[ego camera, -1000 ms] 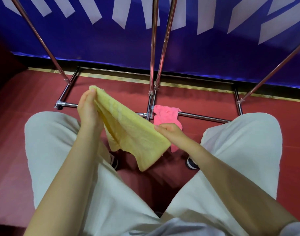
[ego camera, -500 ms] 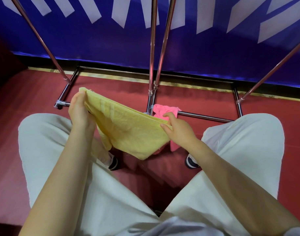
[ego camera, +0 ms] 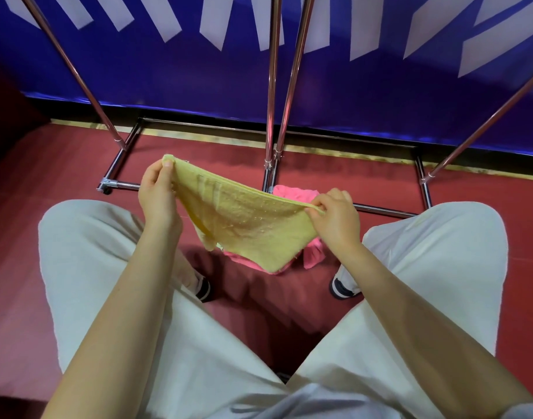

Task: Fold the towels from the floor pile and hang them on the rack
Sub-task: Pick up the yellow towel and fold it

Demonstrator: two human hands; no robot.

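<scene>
Head view, single item in hand: a yellow towel (ego camera: 247, 225), folded, held in the air above the red floor (ego camera: 47, 189) between the person's knees, in front of the rack (ego camera: 269, 122). Its long axis is the stretched top edge, running from upper left down to lower right, roughly along the rack's front floor bar; the free body sags below that edge into a blunt point aimed down toward the person. Left hand (ego camera: 158, 195): thumb and forefinger pinch the upper-left corner, the other fingers curled behind the cloth. Right hand (ego camera: 334, 220): fingertips pinch the lower-right corner, fingers bunched and bent over the edge. Under the yellow towel, a pink towel (ego camera: 312, 257) lies crumpled on the floor against the rack's front bar, beside the middle uprights, mostly covered from this angle. Chrome rack poles rise before a blue banner (ego camera: 168, 80) with white lettering. Pale trousers (ego camera: 93, 252) and two dark-toed shoes frame the floor patch. Change from the frame one second ago: the towel then hung steeply, its long edge near upright with the right hand low under it; the hands have since drawn apart and the right hand has risen, so the edge is now taut and closer to level.
</scene>
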